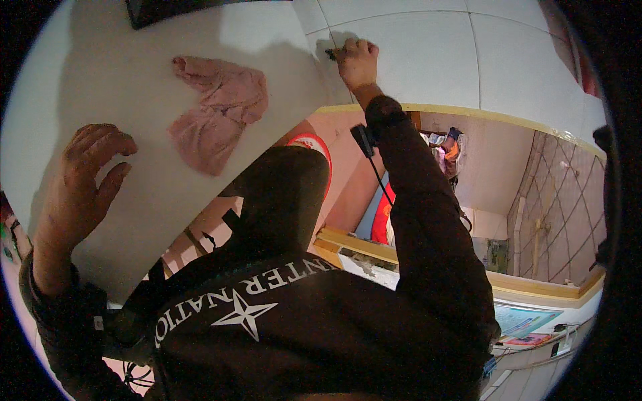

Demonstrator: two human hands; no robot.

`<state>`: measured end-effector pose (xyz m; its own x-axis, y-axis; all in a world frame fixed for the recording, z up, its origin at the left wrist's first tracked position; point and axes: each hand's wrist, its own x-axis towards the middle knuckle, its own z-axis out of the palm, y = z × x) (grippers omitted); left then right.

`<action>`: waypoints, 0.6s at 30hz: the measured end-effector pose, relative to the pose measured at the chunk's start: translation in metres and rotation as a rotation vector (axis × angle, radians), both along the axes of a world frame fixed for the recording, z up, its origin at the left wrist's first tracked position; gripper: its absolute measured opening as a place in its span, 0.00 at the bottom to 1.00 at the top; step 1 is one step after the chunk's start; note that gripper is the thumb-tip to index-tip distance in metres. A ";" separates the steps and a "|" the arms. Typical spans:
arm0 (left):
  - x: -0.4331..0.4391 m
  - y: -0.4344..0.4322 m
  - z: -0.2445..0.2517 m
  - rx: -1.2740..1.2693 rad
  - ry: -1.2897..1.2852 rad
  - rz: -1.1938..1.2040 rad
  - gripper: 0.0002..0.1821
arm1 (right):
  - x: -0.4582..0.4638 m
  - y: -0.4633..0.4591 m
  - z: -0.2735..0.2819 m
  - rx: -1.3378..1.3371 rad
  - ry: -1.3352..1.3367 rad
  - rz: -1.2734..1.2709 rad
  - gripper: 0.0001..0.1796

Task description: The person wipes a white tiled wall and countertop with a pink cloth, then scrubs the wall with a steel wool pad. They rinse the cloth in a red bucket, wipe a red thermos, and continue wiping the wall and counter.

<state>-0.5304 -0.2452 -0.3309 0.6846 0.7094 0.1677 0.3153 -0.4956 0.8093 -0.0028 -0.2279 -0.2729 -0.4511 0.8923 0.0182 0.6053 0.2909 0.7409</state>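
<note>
My left hand (pixel 83 175) hovers over or rests on the pale tabletop (pixel 150 200) at the left; which of the two I cannot tell. Its fingers are curved, the thumb stands apart, and nothing is between them. A crumpled pink cloth (pixel 220 108) lies on the tabletop to the right of this hand, apart from it. My right hand (pixel 358 62) reaches out to the white tiled surface (pixel 416 55) with its fingers curled. At its thumb and fingertips is a small black object (pixel 330 54), pinched there and too blurred to name.
A dark, straight-edged object (pixel 200 9) stands at the tabletop's far edge. Beside my right sleeve hangs a black device with a cable (pixel 363 141). Yellow trim (pixel 466 114) borders the tiles, with hanging clothes (pixel 449 150) beyond. A red-rimmed round item (pixel 326 160) shows by my leg.
</note>
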 end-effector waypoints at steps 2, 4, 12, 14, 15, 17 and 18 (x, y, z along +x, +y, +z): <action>-0.004 -0.001 0.006 0.011 -0.018 0.019 0.13 | 0.004 -0.026 -0.004 -0.120 -0.008 -0.085 0.09; -0.004 -0.001 0.009 0.031 -0.043 0.026 0.13 | 0.013 -0.074 -0.004 -0.399 -0.044 -0.345 0.10; 0.008 0.002 0.004 0.069 -0.051 -0.001 0.14 | 0.041 -0.132 0.081 -0.371 0.171 -0.214 0.11; 0.009 0.001 0.000 0.052 -0.036 -0.004 0.14 | 0.034 -0.121 0.096 -0.463 0.212 -0.091 0.12; 0.009 0.000 -0.002 0.052 0.009 -0.006 0.14 | 0.030 -0.114 0.098 -0.518 0.217 0.035 0.12; 0.008 -0.002 -0.005 0.015 0.011 0.031 0.14 | 0.024 -0.099 0.089 -0.489 0.160 -0.050 0.12; 0.006 -0.003 -0.007 0.016 0.048 0.039 0.13 | 0.022 -0.091 0.078 -0.487 0.124 -0.054 0.11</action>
<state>-0.5242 -0.2478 -0.3379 0.6639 0.7333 0.1470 0.3728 -0.4948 0.7849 0.0192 -0.3191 -0.1952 -0.4250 0.8325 -0.3554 0.7039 0.5508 0.4486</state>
